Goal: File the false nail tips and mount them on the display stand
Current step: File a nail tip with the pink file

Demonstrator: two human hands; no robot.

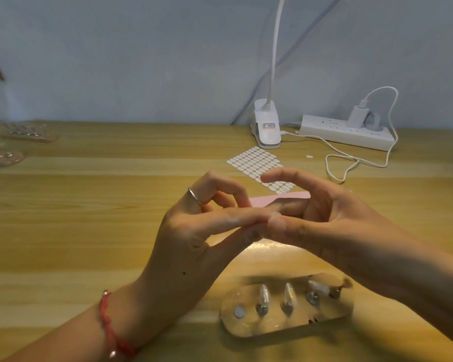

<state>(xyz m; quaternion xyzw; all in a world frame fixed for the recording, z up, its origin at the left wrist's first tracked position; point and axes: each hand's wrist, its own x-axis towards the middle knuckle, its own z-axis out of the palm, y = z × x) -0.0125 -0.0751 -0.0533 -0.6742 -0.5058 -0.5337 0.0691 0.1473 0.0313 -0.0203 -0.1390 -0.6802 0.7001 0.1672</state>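
Above the display stand [272, 327], left hand [194, 231] and right hand [332, 218] pinch fingers [241, 218] together (contents hidden), clear of its nail tips [264, 293].

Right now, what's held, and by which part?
Cannot tell: left hand and right hand fingertips meet in a pinch, but anything between them is hidden.

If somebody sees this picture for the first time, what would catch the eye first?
The left hand and right hand meet fingertip to fingertip at the centre. Nearer the camera lies a clear display stand bearing nail tips; behind the hands, a white sticker sheet.
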